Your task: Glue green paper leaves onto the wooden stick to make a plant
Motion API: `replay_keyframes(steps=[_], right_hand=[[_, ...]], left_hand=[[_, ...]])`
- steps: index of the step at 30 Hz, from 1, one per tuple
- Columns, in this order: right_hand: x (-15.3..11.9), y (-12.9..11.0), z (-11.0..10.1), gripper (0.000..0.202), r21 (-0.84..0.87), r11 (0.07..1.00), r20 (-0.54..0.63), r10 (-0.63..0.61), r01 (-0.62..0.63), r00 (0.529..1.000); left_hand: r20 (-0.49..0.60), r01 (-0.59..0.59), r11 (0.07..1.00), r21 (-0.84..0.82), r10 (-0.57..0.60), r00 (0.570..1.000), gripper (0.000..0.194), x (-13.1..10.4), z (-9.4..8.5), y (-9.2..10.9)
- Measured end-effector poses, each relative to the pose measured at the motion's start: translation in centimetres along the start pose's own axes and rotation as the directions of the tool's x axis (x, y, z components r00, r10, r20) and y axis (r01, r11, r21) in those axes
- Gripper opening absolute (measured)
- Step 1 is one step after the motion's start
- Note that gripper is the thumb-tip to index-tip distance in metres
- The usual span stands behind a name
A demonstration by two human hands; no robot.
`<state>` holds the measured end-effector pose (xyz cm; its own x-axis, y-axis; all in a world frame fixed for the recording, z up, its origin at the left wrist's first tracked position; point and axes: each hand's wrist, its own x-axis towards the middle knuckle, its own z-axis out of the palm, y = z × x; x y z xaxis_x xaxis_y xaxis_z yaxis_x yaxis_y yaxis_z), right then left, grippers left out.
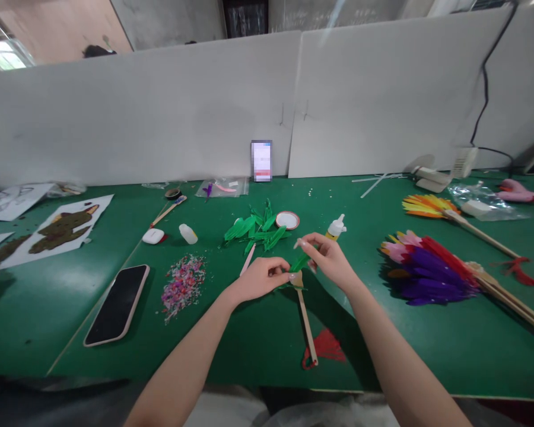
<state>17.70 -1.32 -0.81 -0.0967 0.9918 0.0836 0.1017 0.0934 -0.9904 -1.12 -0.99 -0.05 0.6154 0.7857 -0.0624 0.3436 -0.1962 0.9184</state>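
A wooden fan handle [307,323] lies on the green table, with a red tassel [330,346] at its near end. At the handle's far end, my left hand [263,279] has its fingers closed on the flat head. My right hand [327,256] is just to the right, fingers pinched at a green feather [298,263] over that head. Part of the feather is hidden by the fingers. Beyond both hands lies a pile of loose green feathers [260,228], beside a round white lid [287,220]. A glue bottle [336,228] stands behind my right hand.
Feather fans, one purple and red [436,270] and one yellow [429,206], lie at right. On the left are a dark phone [117,305], coloured bits [184,284], a small white bottle [187,233] and a white case [153,236]. A lit phone [262,161] leans against the partition.
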Motion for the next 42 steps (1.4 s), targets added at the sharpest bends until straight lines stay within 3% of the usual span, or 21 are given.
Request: replay_keyframes(steps=[3, 6, 9, 11, 14, 20, 26, 29, 34, 42], right_hand=[[0.0, 0.3, 0.1, 0.038, 0.084, 0.996, 0.014, -0.036, 0.035, 0.999], [-0.2, 0.3, 0.3, 0.039, 0.032, 0.999, 0.168, 0.022, -0.027, 0.986], [-0.6, 0.0, 0.7, 0.037, -0.074, 0.994, 0.358, 0.105, -0.084, 0.928], [-0.7, -0.2, 1.0, 0.037, -0.097, 0.991, 0.423, 0.130, -0.098, 0.897], [-0.8, -0.3, 1.1, 0.039, -0.118, 0.988, 0.436, 0.140, -0.098, 0.889], [-0.8, -0.3, 0.3, 0.039, -0.159, 0.983, 0.457, 0.158, -0.094, 0.875], [-0.8, -0.4, -0.9, 0.039, -0.260, 0.962, 0.536, 0.219, -0.087, 0.816], [-0.6, -0.4, -1.4, 0.043, -0.287, 0.954, 0.503, 0.224, -0.083, 0.835], [-0.4, -0.2, -1.7, 0.044, -0.216, 0.969, 0.423, 0.203, -0.119, 0.883], [-0.3, 0.0, -1.9, 0.037, -0.094, 0.972, 0.503, 0.233, -0.216, 0.832]], left_hand=[[-0.117, 0.000, 0.993, -0.117, -0.014, 0.993, 0.021, 0.3, -0.2, 0.0], [-0.141, 0.042, 0.963, -0.266, -0.082, 0.987, 0.023, 0.5, -0.4, 0.1], [-0.122, 0.061, 0.925, -0.375, -0.114, 0.986, 0.028, 0.4, -0.4, 0.4], [-0.133, 0.057, 0.915, -0.400, -0.120, 0.984, 0.030, 0.4, -0.3, 0.6], [-0.181, 0.070, 0.923, -0.379, -0.148, 0.972, 0.032, 0.6, -0.3, 0.4], [-0.378, 0.109, 0.964, -0.242, -0.197, 0.904, 0.036, 0.8, -1.9, -0.3], [-0.276, 0.171, 0.979, -0.110, -0.195, 0.941, 0.026, 0.3, -3.4, -0.8], [-0.236, 0.183, 0.977, -0.107, -0.203, 0.950, 0.026, 0.1, -3.7, -1.2], [-0.299, 0.186, 0.970, -0.158, -0.226, 0.927, 0.029, 0.2, -4.1, -1.8], [-0.367, 0.145, 0.963, -0.225, -0.222, 0.903, 0.030, 0.3, -4.5, -1.6]])
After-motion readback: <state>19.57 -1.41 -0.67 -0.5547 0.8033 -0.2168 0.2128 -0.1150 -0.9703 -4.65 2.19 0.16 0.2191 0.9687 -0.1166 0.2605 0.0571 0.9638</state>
